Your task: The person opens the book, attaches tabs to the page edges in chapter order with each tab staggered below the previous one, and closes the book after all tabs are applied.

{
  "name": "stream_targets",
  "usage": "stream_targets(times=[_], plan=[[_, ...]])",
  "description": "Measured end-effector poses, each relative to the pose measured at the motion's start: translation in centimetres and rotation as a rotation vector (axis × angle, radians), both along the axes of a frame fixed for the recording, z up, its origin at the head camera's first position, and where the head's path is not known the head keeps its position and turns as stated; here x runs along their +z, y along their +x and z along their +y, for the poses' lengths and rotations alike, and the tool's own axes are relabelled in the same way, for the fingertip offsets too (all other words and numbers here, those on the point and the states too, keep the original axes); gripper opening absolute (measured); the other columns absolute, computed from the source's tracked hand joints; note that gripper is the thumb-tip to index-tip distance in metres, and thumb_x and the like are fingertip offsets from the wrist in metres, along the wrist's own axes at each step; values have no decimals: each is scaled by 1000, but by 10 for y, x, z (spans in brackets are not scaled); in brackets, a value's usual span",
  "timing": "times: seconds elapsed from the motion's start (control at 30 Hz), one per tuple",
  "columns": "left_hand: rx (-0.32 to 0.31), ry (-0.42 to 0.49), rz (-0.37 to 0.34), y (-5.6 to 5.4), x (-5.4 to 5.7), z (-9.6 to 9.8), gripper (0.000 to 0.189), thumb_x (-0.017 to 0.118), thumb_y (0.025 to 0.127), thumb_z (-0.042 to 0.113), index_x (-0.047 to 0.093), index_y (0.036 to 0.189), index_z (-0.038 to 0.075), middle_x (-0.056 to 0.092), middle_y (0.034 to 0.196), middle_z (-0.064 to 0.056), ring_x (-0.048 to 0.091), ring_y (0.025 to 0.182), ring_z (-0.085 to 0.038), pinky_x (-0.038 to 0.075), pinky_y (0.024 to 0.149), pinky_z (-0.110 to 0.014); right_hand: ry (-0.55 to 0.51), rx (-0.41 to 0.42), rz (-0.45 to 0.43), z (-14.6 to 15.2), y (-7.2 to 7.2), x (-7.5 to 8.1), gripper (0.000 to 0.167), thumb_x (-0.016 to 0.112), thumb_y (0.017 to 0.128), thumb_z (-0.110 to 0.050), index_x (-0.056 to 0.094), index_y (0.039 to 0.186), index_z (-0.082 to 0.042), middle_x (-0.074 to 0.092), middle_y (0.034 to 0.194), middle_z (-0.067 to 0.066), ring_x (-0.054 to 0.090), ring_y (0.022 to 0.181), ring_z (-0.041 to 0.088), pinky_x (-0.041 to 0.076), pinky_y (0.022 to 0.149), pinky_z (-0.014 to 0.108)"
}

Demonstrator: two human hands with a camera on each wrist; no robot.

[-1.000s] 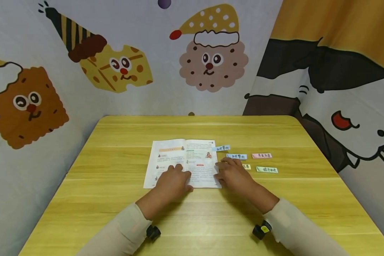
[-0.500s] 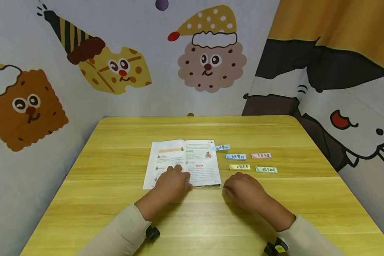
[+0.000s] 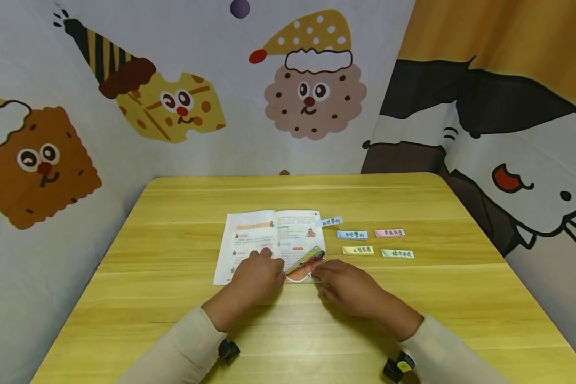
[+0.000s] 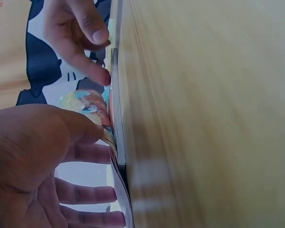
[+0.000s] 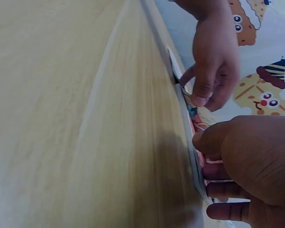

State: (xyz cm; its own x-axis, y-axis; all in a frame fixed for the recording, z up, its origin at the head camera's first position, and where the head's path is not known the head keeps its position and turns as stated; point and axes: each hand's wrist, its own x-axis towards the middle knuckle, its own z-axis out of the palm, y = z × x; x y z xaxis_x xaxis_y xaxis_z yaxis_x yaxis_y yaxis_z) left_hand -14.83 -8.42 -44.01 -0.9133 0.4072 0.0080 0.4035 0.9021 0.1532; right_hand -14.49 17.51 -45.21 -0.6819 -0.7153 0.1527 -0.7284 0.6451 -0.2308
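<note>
An open book with printed pages lies on the wooden table. Its lower right corner is curled up, baring a colourful picture. My left hand rests on the lower middle of the book; the left wrist view shows its fingers laid out straight over the pages. At the lifted corner is my right hand, its fingertips right at the book's edge. Seen from the left wrist, its thumb and forefinger stand apart. The right wrist view shows its other fingers straight along the edge.
A blue paper strip with handwriting overlaps the book's upper right edge. Right of the book lie another blue strip, a pink one, a yellow one and a green one. Patterned cloth hangs behind the table.
My right hand drew back off the book's right page to beside its lower corner, then came left again. The corner now curls up over the picture. My left hand stays put.
</note>
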Motion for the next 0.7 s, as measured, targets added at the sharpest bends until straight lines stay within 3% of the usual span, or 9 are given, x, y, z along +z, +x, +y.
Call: stream_targets(times=[0.2,0.33,0.47,0.63,0.7], plan=[[6,-3,-12,0,1,2,20,62,95,27,67,80,14,52,77,-6,52,66,-28,45,54,-43,2,-43,1,-10,-4,1,58,76,93,-26,57,145,-12,69,120,6,65,112,24,54,87,43],[4,-16,-11,1,1,4,31,65,97,41,71,87,12,56,80,-7,56,72,-29,48,59,-44,29,-77,-11,-13,-5,1,70,77,91,-27,48,154,-13,70,116,7,66,108,22,55,83,42],[7,-20,-5,0,0,5,42,67,95,54,73,93,12,57,81,-7,58,75,-30,50,62,-45,35,-88,-15,-14,-6,2,65,76,91,-28,53,149,-16,69,114,4,66,107,21,54,81,41],[56,6,20,-3,-2,5,35,68,97,48,66,89,14,56,73,-3,58,66,-26,48,53,-43,34,-62,14,-15,-7,3,58,77,91,-29,58,144,-14,69,113,2,66,104,22,55,80,42],[92,30,17,-4,-3,4,34,67,98,46,66,98,12,58,74,-3,60,64,-25,47,50,-42,46,-49,21,-16,-7,3,56,76,92,-30,60,143,-13,70,119,5,66,107,23,55,82,43]])
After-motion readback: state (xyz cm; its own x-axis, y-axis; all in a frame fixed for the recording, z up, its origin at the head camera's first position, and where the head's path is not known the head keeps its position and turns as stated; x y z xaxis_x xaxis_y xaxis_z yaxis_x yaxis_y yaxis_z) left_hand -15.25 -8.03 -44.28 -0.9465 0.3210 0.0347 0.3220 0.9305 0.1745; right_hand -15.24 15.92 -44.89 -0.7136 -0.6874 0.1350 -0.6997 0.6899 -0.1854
